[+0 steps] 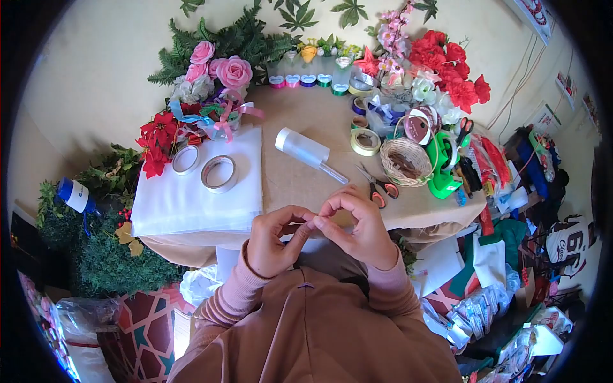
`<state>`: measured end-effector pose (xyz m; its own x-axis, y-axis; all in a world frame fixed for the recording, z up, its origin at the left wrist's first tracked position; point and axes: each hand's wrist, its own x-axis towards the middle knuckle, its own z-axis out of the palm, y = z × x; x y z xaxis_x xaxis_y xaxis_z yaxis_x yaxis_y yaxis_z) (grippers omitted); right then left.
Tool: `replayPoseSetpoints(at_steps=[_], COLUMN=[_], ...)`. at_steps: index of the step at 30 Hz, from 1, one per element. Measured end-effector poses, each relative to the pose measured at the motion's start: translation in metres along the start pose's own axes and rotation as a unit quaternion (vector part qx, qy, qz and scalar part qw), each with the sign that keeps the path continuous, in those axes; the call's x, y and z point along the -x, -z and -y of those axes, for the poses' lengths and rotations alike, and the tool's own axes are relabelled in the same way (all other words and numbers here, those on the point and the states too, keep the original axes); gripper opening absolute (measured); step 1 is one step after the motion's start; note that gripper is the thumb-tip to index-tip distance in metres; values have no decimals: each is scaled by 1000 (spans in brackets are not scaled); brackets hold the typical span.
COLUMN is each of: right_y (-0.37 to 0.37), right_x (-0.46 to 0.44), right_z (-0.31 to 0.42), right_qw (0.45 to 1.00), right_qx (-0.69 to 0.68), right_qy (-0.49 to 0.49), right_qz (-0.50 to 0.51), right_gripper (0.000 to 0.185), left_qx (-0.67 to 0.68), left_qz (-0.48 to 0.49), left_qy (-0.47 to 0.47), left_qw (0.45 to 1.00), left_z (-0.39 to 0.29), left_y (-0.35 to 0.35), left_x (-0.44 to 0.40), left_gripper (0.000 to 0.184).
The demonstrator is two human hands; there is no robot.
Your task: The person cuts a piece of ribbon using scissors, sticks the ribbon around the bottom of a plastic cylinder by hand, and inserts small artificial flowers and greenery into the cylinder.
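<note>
My left hand (276, 241) and my right hand (359, 228) meet in front of my body at the table's front edge. Both are closed in a pinch, fingertips touching each other. Whatever lies between them is too small to make out. Just beyond the fingers lies a frosted clear cylinder (302, 147) on its side, with a narrow clear strip (334, 173) at its near end. Scissors with orange and black handles (379, 189) rest to the right of my right hand. Left of my left hand is a stack of white translucent sheets (191, 207), bearing two tape rolls (219, 159) (186, 147).
A wicker basket (403, 167), a green tape dispenser (443, 180) and a cream ribbon roll (365, 142) stand on the right of the brown-covered table (284, 112). Pink roses (234, 73), red flowers (447, 67) and small wrapped bouquets (308, 75) line the back. Plastic bags clutter the floor at right.
</note>
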<state>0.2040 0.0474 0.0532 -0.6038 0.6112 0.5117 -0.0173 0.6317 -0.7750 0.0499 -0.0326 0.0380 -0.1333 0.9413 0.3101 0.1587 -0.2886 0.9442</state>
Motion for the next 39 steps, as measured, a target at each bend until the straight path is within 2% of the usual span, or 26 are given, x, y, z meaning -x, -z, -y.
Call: replayPoseSetpoints(at_steps=[7,17,19,20,22,28,37,39], right_y=[-4,-2,-3,-3,0,-3,-3,-2], right_x=[0,1,0,0,0,1,0,0], right_z=[-2,-1,6,8,10,17,15,15], right_qw=[999,999,996,996,983,957,957,963], right_qx=[-39,-27,-11,-11,129,251,255,240], right_qy=[-9,-14,-44,-44,65,101,103,90], right_qz=[-11,-9,-76,-76,-113,-103,-90,-87], right_gripper=[5,5,12,12,18,22,20,19], left_qx=[16,161,195,201,207,207,222,161], left_qz=[2,-3,-13,-18,-24,-32,-9,-1], left_qy=[-3,64,67,70,74,81,50,55], left_qw=[1000,985,978,977,975,974,974,985], left_z=[2,2,3,3,2,-2,2,0], left_y=[1,-1,0,0,1,0,0,0], left_x=[-1,0,-1,-2,-3,-3,0,0], left_gripper=[9,10,11,11,11,9,14,13])
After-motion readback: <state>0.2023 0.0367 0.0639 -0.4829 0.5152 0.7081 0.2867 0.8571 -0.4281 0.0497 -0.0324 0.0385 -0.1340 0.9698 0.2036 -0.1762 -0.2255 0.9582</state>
